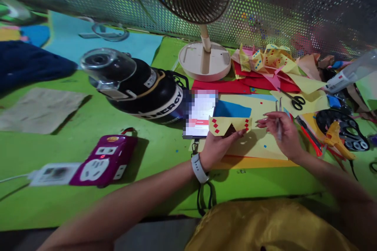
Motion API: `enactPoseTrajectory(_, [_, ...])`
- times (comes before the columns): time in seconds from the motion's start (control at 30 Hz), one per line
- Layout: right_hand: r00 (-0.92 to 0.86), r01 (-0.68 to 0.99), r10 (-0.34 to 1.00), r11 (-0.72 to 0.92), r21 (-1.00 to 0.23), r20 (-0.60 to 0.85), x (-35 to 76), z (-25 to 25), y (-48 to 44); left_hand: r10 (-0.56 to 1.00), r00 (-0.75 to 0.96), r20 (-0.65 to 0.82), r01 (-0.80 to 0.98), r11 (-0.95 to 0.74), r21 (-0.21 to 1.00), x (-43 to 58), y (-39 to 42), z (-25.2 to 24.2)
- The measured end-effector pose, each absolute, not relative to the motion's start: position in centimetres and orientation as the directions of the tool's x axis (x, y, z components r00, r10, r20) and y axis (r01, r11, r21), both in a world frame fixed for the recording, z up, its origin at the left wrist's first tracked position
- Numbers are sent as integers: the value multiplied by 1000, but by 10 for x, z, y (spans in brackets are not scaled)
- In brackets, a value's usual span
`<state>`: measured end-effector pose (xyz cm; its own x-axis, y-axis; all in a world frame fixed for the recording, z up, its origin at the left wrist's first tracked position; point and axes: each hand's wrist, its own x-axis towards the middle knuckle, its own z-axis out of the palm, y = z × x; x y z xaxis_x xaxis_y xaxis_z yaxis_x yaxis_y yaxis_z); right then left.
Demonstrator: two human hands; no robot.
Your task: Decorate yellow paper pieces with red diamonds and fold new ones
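Observation:
My left hand (216, 150) grips a folded yellow paper piece (228, 124) by its lower edge. Small red diamonds mark both ends of this paper, and a dark triangular gap shows at its middle. To the right, my right hand (284, 135) holds a pair of metal tweezers (279, 121), points upward, apart from the paper piece. Under both hands lie yellow paper sheets (259, 147), with a blue paper piece (234, 109) on top and tiny blue and red bits scattered about. A lit phone (202, 113) lies just beyond my left hand.
A large black bottle (141, 86) lies left of the phone, behind a purple power adapter (106, 159). A fan (204, 60) stands at the back. Crumpled paper scraps (271, 62), scissors (296, 102), a red cutter (309, 135) and a yellow glue gun (338, 141) crowd the right.

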<state>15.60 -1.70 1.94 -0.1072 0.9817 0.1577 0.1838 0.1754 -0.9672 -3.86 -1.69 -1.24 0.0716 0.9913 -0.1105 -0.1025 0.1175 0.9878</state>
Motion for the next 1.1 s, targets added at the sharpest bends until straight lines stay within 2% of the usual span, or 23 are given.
enactPoseTrajectory(0.13, [-192, 216, 979, 107, -971, 66, 149, 13, -19, 991, 111, -70, -127, 84, 988, -36, -19, -12])
enactPoseTrajectory(0.27, [-224, 177, 972, 116, -977, 74, 145, 8, -22, 989, 123, -84, -169, 104, 980, -34, -21, -15])
enactPoseTrajectory(0.6, [-222, 101, 975, 54, -993, 30, 146, -2, -19, 993, 119, -10, -127, 26, 992, -35, -21, -23])
enactPoseTrajectory(0.8, [-240, 82, 971, 30, -996, 9, 148, -6, -20, 994, 105, -41, -177, 59, 983, -34, -21, -23])
enactPoseTrajectory(1.1, [-220, 64, 975, 16, -998, 1, 148, -7, -20, 980, 198, -14, -209, 56, 976, -33, -20, -14])
